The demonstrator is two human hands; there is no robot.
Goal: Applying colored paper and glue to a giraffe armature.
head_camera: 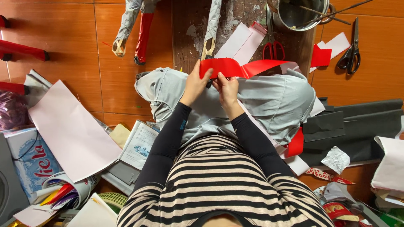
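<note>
Striped top [223, 185] nearest; L hand [194, 84] & R hand [227, 87] both pinch red strip [235, 67]; white-blue box [31, 159] far left.

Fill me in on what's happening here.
A person sits on the floor with both hands on a red strip of paper with a zigzag edge, held over their lap. The left hand pinches its left end; the right hand grips it near the middle. Red-handled scissors, black scissors and a metal pot lie ahead, amid scattered sheets.
</note>
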